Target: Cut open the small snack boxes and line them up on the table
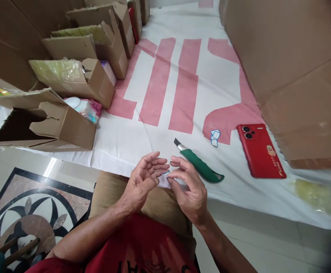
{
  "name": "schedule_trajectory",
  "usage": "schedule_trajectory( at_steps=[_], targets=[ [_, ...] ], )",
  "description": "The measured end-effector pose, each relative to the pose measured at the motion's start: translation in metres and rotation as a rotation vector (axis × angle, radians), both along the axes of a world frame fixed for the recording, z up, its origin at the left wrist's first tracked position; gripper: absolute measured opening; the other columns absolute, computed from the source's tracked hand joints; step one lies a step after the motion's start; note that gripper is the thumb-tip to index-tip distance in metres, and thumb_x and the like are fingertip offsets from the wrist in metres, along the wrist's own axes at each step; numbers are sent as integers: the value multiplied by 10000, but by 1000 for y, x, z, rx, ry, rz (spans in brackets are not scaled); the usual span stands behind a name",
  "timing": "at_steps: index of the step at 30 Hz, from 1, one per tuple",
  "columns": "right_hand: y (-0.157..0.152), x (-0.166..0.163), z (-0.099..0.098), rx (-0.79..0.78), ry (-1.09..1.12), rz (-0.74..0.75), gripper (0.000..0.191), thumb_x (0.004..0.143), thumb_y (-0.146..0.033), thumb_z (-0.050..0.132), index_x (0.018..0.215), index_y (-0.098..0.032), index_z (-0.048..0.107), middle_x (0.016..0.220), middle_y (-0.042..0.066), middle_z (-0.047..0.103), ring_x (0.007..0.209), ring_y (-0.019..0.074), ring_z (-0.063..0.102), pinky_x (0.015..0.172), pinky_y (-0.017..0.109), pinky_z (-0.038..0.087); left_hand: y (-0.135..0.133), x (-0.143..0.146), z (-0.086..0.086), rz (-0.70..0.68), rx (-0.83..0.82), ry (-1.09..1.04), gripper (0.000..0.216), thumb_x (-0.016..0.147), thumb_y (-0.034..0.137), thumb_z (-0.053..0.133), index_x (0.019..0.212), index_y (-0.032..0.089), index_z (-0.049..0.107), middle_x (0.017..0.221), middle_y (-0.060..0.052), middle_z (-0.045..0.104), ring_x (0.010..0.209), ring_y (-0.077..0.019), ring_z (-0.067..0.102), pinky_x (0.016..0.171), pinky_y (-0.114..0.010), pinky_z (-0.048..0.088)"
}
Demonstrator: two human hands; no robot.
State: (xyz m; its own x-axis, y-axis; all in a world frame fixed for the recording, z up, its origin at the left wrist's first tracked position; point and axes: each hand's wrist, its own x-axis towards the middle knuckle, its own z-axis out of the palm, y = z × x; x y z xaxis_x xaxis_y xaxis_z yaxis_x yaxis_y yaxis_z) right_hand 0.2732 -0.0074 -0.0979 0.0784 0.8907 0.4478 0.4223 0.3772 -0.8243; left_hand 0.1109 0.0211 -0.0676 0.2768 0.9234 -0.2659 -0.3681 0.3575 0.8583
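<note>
My left hand [144, 178] and my right hand [188, 187] meet over my knee at the near edge of a white and pink sheet [182, 94]. Together their fingertips pinch a small white piece with a blue edge [165, 174]. Both hands have curled fingers closed on it. A green utility knife [201, 167] lies just beyond my right hand, its blade end pointing away to the left. A second small white and blue piece [215, 137] lies on the sheet farther out.
A red phone [260, 150] lies face down right of the knife. A large cardboard box [296, 68] fills the right side. Several open cardboard boxes [68, 125] holding plastic bags line the left. A yellowish plastic bag [321, 197] lies near right.
</note>
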Motion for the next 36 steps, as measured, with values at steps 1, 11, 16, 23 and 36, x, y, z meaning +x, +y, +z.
schedule_trajectory(
  at_steps=[1,11,16,23,36],
  targets=[
    [0,3,-1,34,-14,-22,172,930,-84,637,979,-241,690,1328,107,668,1104,243,708,883,417,621,2,1,0,7,0,28,506,782,206,762,1273,263,648,1261,-75,699,1190,-250,670,1022,-409,543],
    [-7,21,-10,258,-277,-32,298,868,14,643,1053,-214,697,1396,129,605,1240,271,634,933,422,609,8,15,8,-203,-204,199,303,779,425,798,767,143,684,653,-33,684,597,-116,592,531,-214,446],
    [-13,27,2,81,-83,-33,287,898,-42,623,1111,-224,685,1248,103,690,1053,220,712,882,369,604,8,17,16,-209,-169,333,221,750,351,758,722,154,663,600,-8,666,512,-82,521,519,-210,417],
    [-8,28,31,-218,19,127,40,914,-198,671,938,-227,683,799,-21,688,691,126,650,660,239,537,-3,14,19,-224,20,460,165,775,310,699,723,156,674,613,4,636,564,-89,526,551,-209,404],
    [55,148,39,-480,-394,-200,155,834,-343,623,748,-228,681,712,5,713,628,162,611,603,278,442,9,-8,-30,67,853,902,149,926,128,573,963,190,702,797,-14,717,753,-144,670,684,-256,539]
  ],
)
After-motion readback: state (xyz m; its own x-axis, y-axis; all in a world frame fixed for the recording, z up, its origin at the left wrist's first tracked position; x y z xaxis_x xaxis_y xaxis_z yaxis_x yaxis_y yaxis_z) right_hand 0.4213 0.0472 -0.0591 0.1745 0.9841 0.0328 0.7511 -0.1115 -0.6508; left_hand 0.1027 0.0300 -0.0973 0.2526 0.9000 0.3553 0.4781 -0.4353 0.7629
